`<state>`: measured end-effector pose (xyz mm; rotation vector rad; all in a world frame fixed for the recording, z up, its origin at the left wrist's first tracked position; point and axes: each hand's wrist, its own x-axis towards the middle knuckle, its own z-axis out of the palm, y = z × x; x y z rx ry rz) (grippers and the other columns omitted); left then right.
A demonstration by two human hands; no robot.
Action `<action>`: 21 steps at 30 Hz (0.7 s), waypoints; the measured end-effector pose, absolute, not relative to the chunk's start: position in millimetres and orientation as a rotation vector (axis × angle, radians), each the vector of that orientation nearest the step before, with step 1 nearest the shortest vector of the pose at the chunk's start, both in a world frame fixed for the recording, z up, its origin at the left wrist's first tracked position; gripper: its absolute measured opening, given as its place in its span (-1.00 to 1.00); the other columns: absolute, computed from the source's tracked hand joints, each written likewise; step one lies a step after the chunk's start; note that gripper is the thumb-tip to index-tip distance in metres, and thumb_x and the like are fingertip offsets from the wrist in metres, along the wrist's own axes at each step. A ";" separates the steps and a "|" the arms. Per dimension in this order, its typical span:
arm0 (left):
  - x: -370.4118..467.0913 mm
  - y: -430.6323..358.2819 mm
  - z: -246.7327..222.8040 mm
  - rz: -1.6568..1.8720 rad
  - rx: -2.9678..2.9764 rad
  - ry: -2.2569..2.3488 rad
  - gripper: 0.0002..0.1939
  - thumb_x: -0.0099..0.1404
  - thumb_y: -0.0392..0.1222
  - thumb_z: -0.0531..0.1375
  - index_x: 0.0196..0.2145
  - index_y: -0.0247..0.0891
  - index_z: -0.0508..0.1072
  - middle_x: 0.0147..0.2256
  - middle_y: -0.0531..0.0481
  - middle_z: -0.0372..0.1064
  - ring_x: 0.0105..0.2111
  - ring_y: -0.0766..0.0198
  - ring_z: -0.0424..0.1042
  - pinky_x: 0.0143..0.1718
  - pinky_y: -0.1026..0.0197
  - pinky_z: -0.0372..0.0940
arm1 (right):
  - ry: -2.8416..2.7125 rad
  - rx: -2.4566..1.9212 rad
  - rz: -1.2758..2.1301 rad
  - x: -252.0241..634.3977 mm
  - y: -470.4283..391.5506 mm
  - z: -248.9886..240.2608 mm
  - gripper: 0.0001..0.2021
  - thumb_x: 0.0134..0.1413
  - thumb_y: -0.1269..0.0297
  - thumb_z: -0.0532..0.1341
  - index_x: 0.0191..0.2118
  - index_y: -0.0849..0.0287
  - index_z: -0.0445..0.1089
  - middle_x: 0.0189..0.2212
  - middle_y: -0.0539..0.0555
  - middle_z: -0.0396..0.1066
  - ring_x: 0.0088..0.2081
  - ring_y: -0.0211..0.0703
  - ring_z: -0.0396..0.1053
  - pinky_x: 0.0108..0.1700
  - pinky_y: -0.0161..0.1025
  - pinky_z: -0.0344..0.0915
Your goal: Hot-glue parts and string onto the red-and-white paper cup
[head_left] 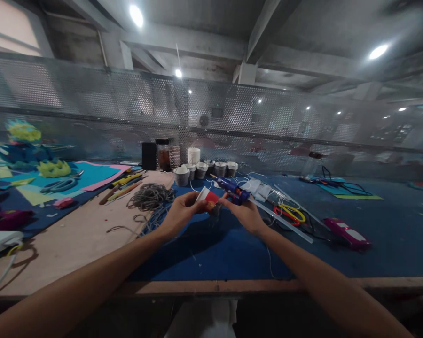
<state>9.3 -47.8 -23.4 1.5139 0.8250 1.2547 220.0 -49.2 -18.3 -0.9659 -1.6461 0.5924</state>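
Note:
Near the middle of the blue work surface, my left hand (183, 209) is closed around a small paper cup (203, 194), white at one end and red with a yellowish print on its side. The cup is tilted. In my right hand (245, 212) is a blue glue gun (229, 185), its nozzle pointing up and left above the cup. A long clear glue stick (285, 221) sticks out behind the gun. The right fingertips are close to the cup; whether they touch it I cannot tell. A tangle of grey cord (151, 196) lies left of my left hand.
Several small grey-wrapped cups (181, 176) and a stack of white cups (193, 155) stand behind my hands, by a dark jar (163, 155). Yellow-handled scissors (292, 213) and a purple tool (347, 233) lie right. Coloured paper (95, 174) and blue scissors (61, 184) lie left.

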 end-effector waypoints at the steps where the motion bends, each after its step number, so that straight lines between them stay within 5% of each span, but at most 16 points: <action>1: 8.8 -47.9 -22.1 1.273 1.509 0.829 -0.64 0.15 0.03 0.39 -0.22 -0.30 0.57 -0.30 -0.07 0.58 -0.28 0.13 0.54 -0.14 0.11 0.42 | -1.656 -0.954 0.597 219.7 -50.0 -18.2 -0.70 0.08 -0.01 0.33 -0.34 0.16 0.51 -0.41 0.02 0.50 -0.36 -0.14 0.43 -0.20 -0.21 0.35; 10: 1.4 -41.0 -21.6 1.423 1.435 0.906 -0.63 0.18 0.07 0.37 -0.23 -0.30 0.55 -0.30 -0.06 0.57 -0.25 0.12 0.53 -0.16 0.16 0.38 | -1.632 -1.120 0.638 222.5 -56.8 -17.8 -0.64 0.11 -0.09 0.29 -0.30 0.15 0.52 -0.64 -0.06 0.32 -0.55 -0.17 0.32 -0.43 -0.24 0.27; 21: -3.1 -35.1 -21.3 1.562 1.548 1.012 -0.68 0.21 0.02 0.33 -0.23 -0.30 0.61 -0.34 0.00 0.55 -0.32 0.19 0.45 -0.27 0.26 0.29 | -1.729 -1.089 0.426 220.6 -56.0 -21.0 -0.61 0.14 -0.12 0.25 -0.44 0.13 0.51 -0.56 0.03 0.46 -0.44 -0.08 0.41 -0.32 -0.19 0.31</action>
